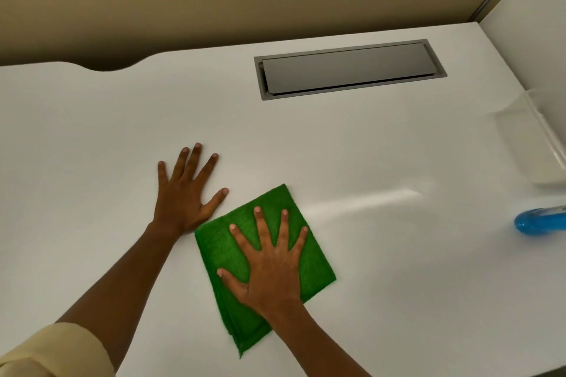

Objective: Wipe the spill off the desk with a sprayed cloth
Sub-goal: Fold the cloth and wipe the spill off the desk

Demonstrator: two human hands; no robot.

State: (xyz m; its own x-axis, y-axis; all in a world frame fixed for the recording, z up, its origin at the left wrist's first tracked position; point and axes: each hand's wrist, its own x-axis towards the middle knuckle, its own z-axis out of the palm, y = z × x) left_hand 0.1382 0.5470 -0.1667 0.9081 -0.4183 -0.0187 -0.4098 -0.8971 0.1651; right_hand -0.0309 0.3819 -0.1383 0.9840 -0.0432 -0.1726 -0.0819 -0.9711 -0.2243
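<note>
A folded green cloth [226, 251] lies flat on the white desk [92, 138] near its front middle. My right hand [269, 266] presses down on the cloth with its fingers spread and straight. Just left of the cloth, my left hand [186, 193] rests flat on the bare desk, fingers spread. A faint shiny streak [367, 200] runs across the desk to the right of the cloth. No distinct puddle shows.
A grey cable hatch [349, 69] is set into the desk at the back. A blue spray bottle [539, 220] lies at the right edge. A clear plastic tray [533, 144] sits at the far right by a white partition.
</note>
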